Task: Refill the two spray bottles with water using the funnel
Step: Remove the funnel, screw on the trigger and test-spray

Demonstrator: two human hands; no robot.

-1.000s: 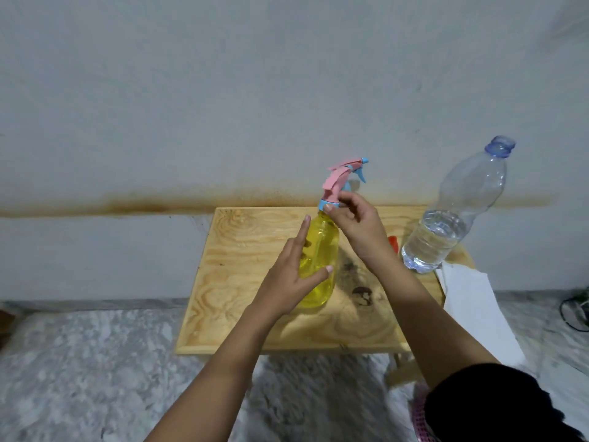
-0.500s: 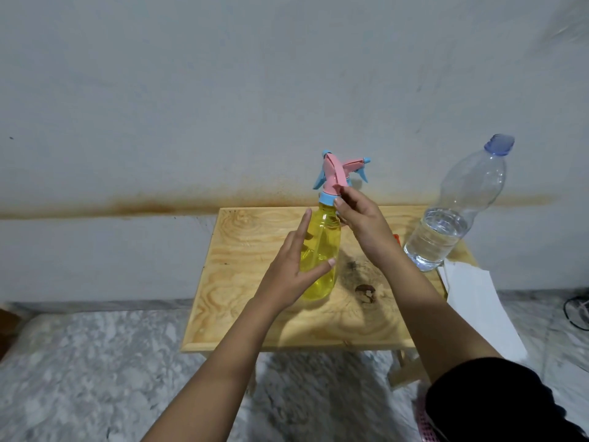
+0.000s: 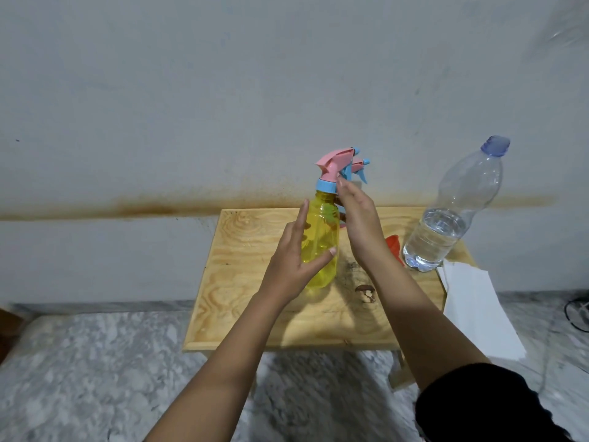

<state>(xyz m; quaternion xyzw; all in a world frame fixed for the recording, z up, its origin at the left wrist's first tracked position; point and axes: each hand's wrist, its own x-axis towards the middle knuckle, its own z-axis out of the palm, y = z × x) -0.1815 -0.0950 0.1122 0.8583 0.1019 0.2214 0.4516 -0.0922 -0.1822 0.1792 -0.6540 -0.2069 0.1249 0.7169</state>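
Observation:
A yellow spray bottle [image 3: 322, 240] with a pink and blue trigger head [image 3: 334, 161] stands on the wooden table [image 3: 242, 282]. My left hand [image 3: 293, 266] grips its body, thumb across the front. My right hand [image 3: 358, 218] reaches to the blue collar [image 3: 326, 186], and its fingertips pinch there. Behind it shows the pink and blue head of a second spray bottle [image 3: 360, 165], whose body is hidden by my right hand. A red funnel [image 3: 393, 245] lies beside my right wrist. To the right stands a clear water bottle [image 3: 446, 228], capped and about a third full.
White paper sheets [image 3: 475, 314] hang over the table's right edge. A dark knot [image 3: 366, 293] marks the tabletop. The table stands against a grey wall on a marble floor [image 3: 95, 362]. A black cable [image 3: 577, 314] lies at the far right.
The trigger head on the yellow bottle has turned under my right fingers while my left hand kept hold of the body. The second bottle's head now shows behind.

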